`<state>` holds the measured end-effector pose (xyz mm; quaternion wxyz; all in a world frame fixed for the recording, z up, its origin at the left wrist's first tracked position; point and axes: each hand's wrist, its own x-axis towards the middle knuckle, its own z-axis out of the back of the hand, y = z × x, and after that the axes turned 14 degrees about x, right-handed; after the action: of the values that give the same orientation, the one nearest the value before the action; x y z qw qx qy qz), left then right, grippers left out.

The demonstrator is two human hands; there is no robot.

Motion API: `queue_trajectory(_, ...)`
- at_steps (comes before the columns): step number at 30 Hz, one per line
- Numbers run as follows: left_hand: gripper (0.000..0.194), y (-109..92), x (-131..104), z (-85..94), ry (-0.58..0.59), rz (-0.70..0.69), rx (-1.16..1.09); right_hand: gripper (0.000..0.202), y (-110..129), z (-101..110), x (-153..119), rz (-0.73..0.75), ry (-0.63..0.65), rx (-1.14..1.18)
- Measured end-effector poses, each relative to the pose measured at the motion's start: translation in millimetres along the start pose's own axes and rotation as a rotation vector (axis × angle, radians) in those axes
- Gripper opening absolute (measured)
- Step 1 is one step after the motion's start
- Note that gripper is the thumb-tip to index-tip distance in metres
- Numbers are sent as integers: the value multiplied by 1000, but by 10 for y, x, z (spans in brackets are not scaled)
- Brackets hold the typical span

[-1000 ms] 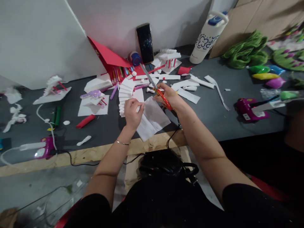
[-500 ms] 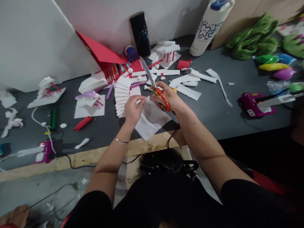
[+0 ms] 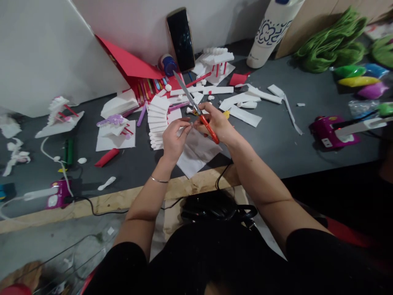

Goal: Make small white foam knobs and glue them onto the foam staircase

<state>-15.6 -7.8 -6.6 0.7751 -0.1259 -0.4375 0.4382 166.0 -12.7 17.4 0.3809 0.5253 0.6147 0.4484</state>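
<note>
My right hand point(image 3: 216, 123) grips a pair of scissors with orange handles point(image 3: 209, 129). Their blades point(image 3: 188, 91) lie together and point up and left, away from my body. Close beside it, my left hand point(image 3: 175, 137) is closed in a pinch. Its fingertips meet those of my right hand around something tiny and pale, too small to make out. Beneath both hands is a white sheet point(image 3: 198, 155), reaching to the table's front edge. Left of my left hand stands a fan of white steps point(image 3: 157, 119) with rounded ends.
White strips point(image 3: 245, 116) lie right of my hands. Small white models point(image 3: 218, 61) on red posts stand behind. A phone point(image 3: 181, 39) leans on the wall near a white bottle point(image 3: 267, 37). Purple power blocks point(image 3: 333, 132) sit at both sides; green yarn point(image 3: 331, 45) lies far right.
The scissors have turned slightly, their tips swinging left. My left fingers have shifted a little right, away from the sheet's top corner, and the sheet looks lower and flatter.
</note>
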Motion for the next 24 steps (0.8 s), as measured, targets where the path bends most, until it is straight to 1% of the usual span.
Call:
queue_trajectory(4,7,-15,14,-4,22,47,-63,55,8,10,-7,27,37,-25)
queue_trajectory(8,8,-24,40,-11,18,106,-111,56,48,52,-28,38,65,-60)
queue_trajectory(13,23,-48,67,-13,-35,249,-155,65,18,95,-13,36,101,-82)
queue_trajectory(15,32,-39,85,10,-19,293,-166,63,-13,107,5,44,81,-104)
queue_trajectory(17,43,-15,108,61,57,327,-172,63,-32,121,21,49,59,-102)
queue_trajectory(19,49,19,126,141,195,367,-149,64,-31,143,33,60,53,-65)
queue_trajectory(22,49,77,127,284,413,457,-87,62,-14,195,52,110,16,-19)
queue_trajectory(24,50,120,113,361,468,535,-150,59,-14,240,70,160,-55,-10)
